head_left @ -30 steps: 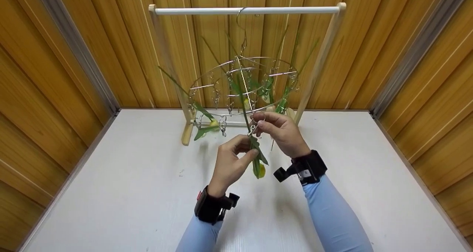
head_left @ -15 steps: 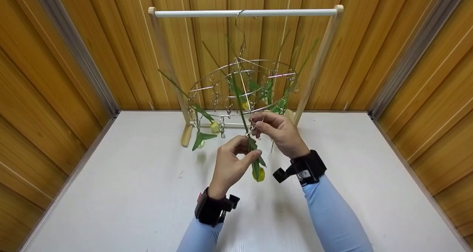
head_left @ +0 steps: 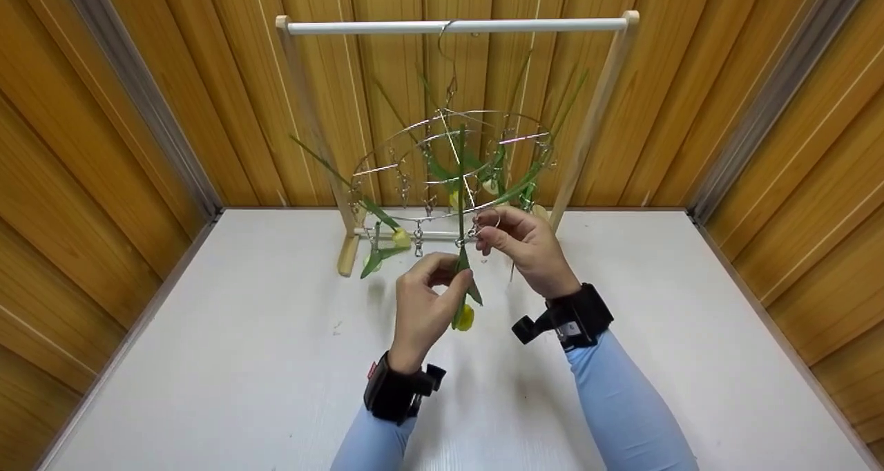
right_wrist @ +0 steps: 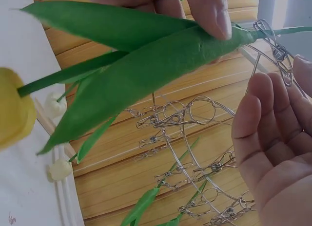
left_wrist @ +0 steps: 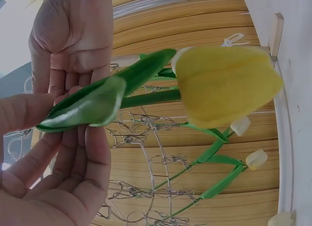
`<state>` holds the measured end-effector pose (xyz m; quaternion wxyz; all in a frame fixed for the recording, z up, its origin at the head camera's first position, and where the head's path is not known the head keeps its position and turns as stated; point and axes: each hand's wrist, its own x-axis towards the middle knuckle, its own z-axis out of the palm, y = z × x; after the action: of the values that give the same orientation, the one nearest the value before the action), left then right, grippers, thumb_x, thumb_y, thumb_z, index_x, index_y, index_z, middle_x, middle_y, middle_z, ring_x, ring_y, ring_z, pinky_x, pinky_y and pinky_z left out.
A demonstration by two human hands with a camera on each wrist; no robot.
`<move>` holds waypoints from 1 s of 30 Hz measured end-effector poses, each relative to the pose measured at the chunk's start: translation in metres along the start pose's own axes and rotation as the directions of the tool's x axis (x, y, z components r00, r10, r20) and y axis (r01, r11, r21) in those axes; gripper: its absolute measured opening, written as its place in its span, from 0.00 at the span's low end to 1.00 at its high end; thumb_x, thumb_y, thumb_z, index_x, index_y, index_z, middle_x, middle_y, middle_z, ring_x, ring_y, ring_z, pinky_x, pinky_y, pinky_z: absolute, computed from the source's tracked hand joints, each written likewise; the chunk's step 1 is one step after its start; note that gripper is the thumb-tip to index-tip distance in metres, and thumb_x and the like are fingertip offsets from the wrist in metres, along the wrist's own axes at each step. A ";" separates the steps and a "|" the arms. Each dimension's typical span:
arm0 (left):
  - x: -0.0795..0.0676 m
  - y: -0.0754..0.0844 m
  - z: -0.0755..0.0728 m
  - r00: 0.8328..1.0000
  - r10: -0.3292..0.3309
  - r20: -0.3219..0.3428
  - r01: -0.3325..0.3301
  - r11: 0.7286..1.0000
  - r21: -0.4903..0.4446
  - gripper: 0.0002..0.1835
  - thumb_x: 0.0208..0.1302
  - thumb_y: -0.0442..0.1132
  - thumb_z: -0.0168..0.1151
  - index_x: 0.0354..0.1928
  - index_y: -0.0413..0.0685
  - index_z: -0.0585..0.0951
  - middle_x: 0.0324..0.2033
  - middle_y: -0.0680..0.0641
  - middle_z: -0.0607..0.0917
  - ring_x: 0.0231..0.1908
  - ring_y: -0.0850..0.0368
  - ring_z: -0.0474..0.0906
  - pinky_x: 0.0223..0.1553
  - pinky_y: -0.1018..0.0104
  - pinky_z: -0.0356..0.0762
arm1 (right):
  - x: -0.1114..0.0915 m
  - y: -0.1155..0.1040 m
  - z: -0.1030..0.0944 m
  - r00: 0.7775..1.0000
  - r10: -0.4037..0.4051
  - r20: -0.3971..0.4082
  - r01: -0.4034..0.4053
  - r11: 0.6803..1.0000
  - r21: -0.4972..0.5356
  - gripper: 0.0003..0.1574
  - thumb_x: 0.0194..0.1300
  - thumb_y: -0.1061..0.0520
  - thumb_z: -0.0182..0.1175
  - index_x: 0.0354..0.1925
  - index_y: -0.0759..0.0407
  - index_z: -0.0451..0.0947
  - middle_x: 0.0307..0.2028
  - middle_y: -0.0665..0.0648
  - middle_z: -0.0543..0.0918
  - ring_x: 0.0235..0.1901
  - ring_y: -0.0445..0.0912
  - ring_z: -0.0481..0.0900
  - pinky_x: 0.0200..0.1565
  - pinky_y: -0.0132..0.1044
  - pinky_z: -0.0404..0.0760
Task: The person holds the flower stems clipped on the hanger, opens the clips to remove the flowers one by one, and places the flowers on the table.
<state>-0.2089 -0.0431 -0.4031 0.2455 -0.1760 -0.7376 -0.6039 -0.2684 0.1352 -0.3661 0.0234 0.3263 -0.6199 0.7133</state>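
In the head view, my left hand (head_left: 429, 309) pinches the leaves and stem of a yellow tulip (head_left: 465, 318). Its bloom hangs downward and its stem rises in front of the round wire hanger (head_left: 414, 219). Up close in the left wrist view, the tulip bloom (left_wrist: 226, 87) points away from my left fingers (left_wrist: 97, 162). My right hand (head_left: 523, 251) holds a wire clip (right_wrist: 278, 53) between thumb and fingertips. The clip's upper end lies at the tulip's stem, just past the leaf base; whether it bites the stem is hard to tell.
The hanger hooks over a white bar (head_left: 366, 27) on a wooden stand (head_left: 349, 253). Several other tulips hang upside down from its clips, including a pale yellow one (head_left: 401, 237) at the left. Below is a white table (head_left: 242, 360), with wood-panelled walls behind and beside it.
The held tulip's bloom has shifted left with my left hand, and its stem, earlier leaning left, now stands nearly upright. My right hand stays almost in place; the hanging flowers have swung slightly.
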 end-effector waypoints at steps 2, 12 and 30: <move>0.000 0.000 -0.001 1.000 0.004 -0.019 -0.004 1.000 0.001 0.05 0.62 0.30 0.69 0.39 0.41 0.87 0.33 0.48 0.89 0.32 0.57 0.85 0.38 0.65 0.84 | 0.000 0.000 0.000 1.000 -0.004 -0.006 0.004 1.000 0.008 0.14 0.71 0.60 0.65 0.50 0.69 0.80 0.40 0.54 0.82 0.36 0.44 0.83 0.43 0.35 0.83; 0.000 0.000 -0.001 0.998 0.028 -0.053 -0.027 1.000 0.002 0.05 0.64 0.31 0.69 0.41 0.40 0.89 0.32 0.47 0.89 0.33 0.56 0.86 0.38 0.63 0.85 | -0.001 0.000 -0.002 0.999 -0.002 -0.034 0.001 1.000 -0.023 0.10 0.72 0.66 0.62 0.49 0.72 0.78 0.38 0.55 0.81 0.36 0.44 0.82 0.42 0.34 0.83; -0.001 -0.002 0.005 0.995 0.023 -0.096 -0.028 0.998 -0.057 0.06 0.64 0.32 0.72 0.42 0.39 0.90 0.33 0.45 0.90 0.31 0.56 0.86 0.36 0.66 0.84 | -0.002 0.003 0.002 0.996 0.005 -0.090 -0.008 0.999 -0.038 0.08 0.71 0.70 0.60 0.45 0.77 0.76 0.35 0.54 0.82 0.33 0.43 0.81 0.40 0.33 0.83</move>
<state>-0.2101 -0.0385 -0.4062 0.2827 -0.1637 -0.7047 -0.6298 -0.2677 0.1336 -0.3694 0.0552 0.2914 -0.6328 0.7153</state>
